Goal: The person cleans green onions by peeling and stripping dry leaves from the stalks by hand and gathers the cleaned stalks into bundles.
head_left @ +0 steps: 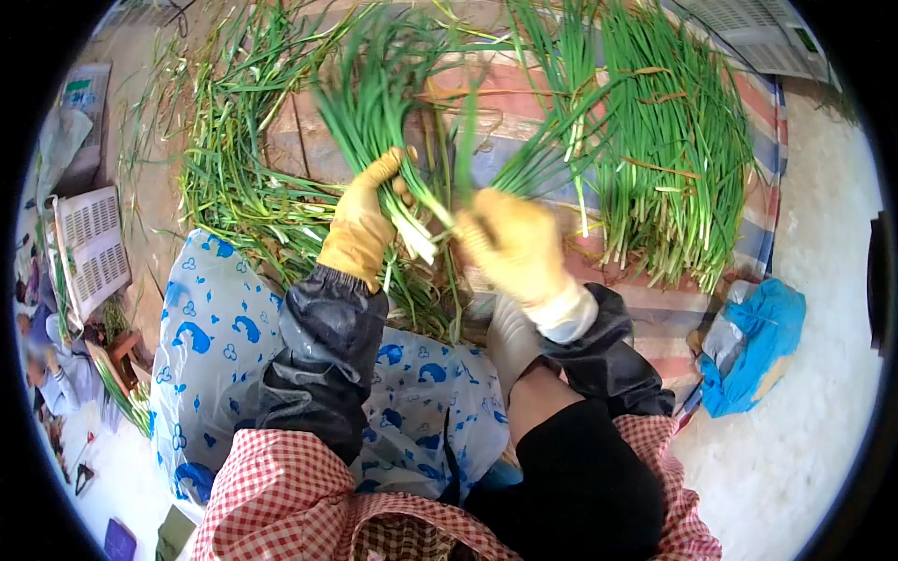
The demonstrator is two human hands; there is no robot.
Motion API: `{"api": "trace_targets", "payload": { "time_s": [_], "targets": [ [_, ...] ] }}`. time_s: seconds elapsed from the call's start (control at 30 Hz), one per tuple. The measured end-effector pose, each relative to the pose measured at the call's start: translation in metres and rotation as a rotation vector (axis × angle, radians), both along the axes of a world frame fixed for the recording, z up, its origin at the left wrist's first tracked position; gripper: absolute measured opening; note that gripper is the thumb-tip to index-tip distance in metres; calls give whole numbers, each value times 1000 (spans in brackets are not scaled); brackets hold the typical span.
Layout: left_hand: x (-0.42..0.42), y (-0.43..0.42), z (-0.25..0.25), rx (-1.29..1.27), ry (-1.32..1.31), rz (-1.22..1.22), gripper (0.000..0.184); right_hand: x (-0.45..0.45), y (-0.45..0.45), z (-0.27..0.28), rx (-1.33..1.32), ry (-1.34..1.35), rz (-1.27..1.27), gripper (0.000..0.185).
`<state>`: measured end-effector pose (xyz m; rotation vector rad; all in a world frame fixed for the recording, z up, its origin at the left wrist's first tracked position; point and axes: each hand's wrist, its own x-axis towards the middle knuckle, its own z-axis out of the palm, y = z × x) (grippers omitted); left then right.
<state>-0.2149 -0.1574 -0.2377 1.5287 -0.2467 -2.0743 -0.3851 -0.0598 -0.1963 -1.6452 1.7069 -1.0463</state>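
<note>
In the head view my left hand (367, 210), in a yellow glove, is closed around a bunch of green onions (374, 112). Its leaves point up and away, and the white stalk ends stick out below my fingers. My right hand (510, 238), also yellow-gloved and blurred by motion, is beside those white ends with fingers curled. A blurred green blade and more leaves rise from it, so it seems to grip green onions too; its fingertips are partly hidden. To the right lies a large pile of green onions (669, 140), white ends toward me.
Loose leaves and stalks (234, 159) are strewn at left on a striped sheet (645, 323). Patterned plastic (220, 346) covers my lap's left side. A blue bag (758, 346) lies right, a white crate (94, 248) left. Another person (61, 383) shows at the left edge.
</note>
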Motion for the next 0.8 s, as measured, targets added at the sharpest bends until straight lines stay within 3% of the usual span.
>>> {"api": "trace_targets", "payload": {
  "time_s": [0.1, 0.17, 0.2, 0.27, 0.3, 0.37, 0.4, 0.47, 0.5, 0.6, 0.63, 0.7, 0.73, 0.77, 0.8],
  "targets": [
    [5, -25, 5, -16, -67, 233, 20, -34, -2, -8, -70, -324, -317, 18],
    [24, -33, -5, -56, -62, 192, 21, -87, -8, -22, 125, -909, -489, 23],
    [25, -30, 0, -119, -139, 130, 21, -91, -8, -29, 122, -914, -485, 23],
    [16, -23, 9, -117, -276, 108, 20, -88, -17, -34, 360, -370, -657, 34],
    [13, -18, 9, -217, -260, 63, 18, -74, -14, -24, 383, -88, -542, 47],
    [0, -7, 11, -190, -297, 22, 15, -39, -5, -51, 318, -48, -230, 55],
    [-5, -1, 0, -220, -283, 61, 13, -12, -8, -36, 549, -67, -96, 51],
    [-5, 6, -8, -145, -221, 22, 14, 19, -10, -41, 522, 79, 201, 33],
    [-3, 7, 0, -137, -186, 6, 14, 30, -4, -73, 497, -69, 153, 23],
    [21, 0, 25, -188, -71, 147, 26, 5, -8, -60, 628, -1077, -63, 28],
    [54, -5, -8, -271, 110, 151, 25, 4, -2, -72, 420, -1284, -105, 30],
    [56, 5, 6, -130, 266, 273, 19, 13, -2, -51, 371, -1290, -159, 30],
    [47, 11, 15, -113, 297, 228, 17, 21, -1, -43, 484, -1292, -112, 29],
    [42, 18, 16, -107, 564, 90, 27, 33, -2, -39, 590, -1292, -57, 28],
    [36, 24, 19, -124, 515, 22, 32, 51, 1, -38, 627, -1162, -8, 27]
  ]
}}
